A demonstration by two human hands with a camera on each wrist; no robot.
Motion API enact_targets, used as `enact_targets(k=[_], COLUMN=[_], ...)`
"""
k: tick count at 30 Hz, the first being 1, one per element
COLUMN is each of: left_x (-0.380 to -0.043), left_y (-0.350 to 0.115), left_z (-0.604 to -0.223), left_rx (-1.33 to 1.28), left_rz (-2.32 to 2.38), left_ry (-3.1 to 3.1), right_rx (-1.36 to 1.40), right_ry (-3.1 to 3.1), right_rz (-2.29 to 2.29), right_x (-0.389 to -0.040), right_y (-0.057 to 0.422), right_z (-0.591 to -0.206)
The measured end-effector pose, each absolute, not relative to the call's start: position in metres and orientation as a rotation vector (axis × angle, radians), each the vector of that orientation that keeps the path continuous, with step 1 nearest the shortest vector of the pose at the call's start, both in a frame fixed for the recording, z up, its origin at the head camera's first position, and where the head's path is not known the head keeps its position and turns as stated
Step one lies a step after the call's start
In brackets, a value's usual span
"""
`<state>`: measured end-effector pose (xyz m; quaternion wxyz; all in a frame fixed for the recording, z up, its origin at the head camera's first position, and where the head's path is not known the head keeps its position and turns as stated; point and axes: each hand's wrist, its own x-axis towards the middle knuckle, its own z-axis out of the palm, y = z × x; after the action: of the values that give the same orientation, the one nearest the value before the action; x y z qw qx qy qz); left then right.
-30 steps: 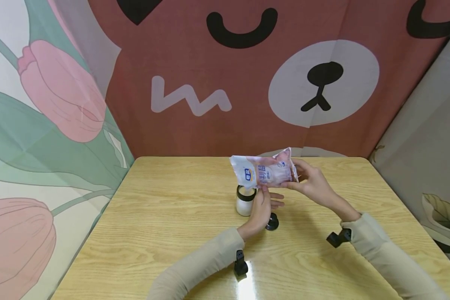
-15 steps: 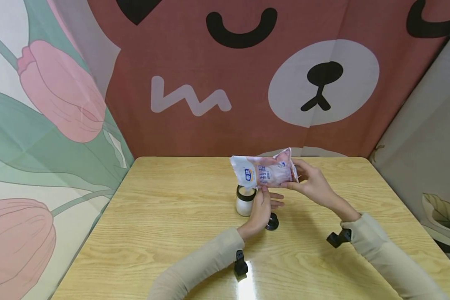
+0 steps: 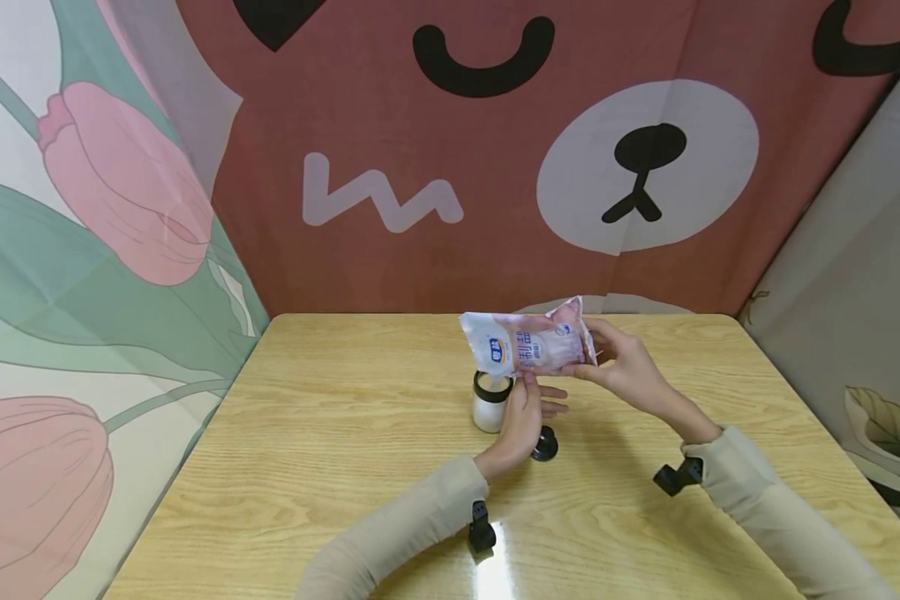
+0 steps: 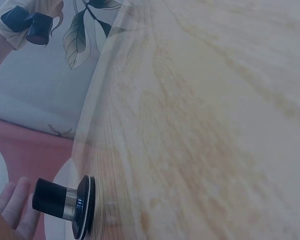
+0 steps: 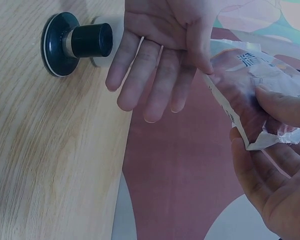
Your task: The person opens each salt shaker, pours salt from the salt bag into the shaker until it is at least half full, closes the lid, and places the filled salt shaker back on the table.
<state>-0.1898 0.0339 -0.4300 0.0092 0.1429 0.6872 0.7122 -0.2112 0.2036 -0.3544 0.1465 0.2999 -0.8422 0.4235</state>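
A pink and white salt bag (image 3: pixel 536 346) lies tilted in the air, its left end over the mouth of a jar (image 3: pixel 489 414). My right hand (image 3: pixel 633 372) grips the bag's right end between thumb and fingers. Below the bag my left hand (image 3: pixel 523 419) holds its fingers straight, the thumb tip touching the lower edge. The jar has a black rim and white contents; the bag overlaps its top in the head view. Beside the left hand, a black knobbed lid (image 3: pixel 546 444) stands on the table. In the right wrist view the bag (image 5: pixel 270 85) is crumpled at its gripped end.
The wooden table (image 3: pixel 330 467) ends at a hanging cloth (image 3: pixel 390 267) printed with a bear's face. Flowered cloths border the left and right sides. Each sleeve carries a small black wrist camera, the left camera (image 3: pixel 482 529) close over the table.
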Motion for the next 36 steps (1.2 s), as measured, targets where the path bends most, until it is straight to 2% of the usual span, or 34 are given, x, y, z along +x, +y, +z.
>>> enact_targets(k=[8, 16, 19, 23, 27, 36], left_x=[-0.208, -0.210, -0.201, -0.200, -0.209, -0.206], left_y=[0.041, 0.040, 0.037, 0.037, 0.040, 0.039], left_z=[-0.461, -0.465, -0.449, -0.447, -0.465, -0.466], left_rx=[0.442, 0.430, 0.430, 0.441, 0.438, 0.445], left_rz=[2.217, 2.189, 2.191, 2.210, 2.222, 2.213], left_ry=[2.156, 2.191, 2.179, 2.140, 2.149, 2.187], right_rx=[0.867, 0.854, 0.864, 0.868, 0.872, 0.867], right_ry=[-2.422, -2.435, -2.429, -2.429, -2.426, -2.431], right_rz=[1.207, 1.217, 1.211, 1.192, 1.189, 1.186], right_x=[-0.217, -0.233, -0.223, -0.210, -0.210, -0.208], right_y=[0.208, 0.219, 0.212, 0.203, 0.202, 0.201], right_z=[-0.363, -0.384, -0.371, -0.353, -0.353, -0.352])
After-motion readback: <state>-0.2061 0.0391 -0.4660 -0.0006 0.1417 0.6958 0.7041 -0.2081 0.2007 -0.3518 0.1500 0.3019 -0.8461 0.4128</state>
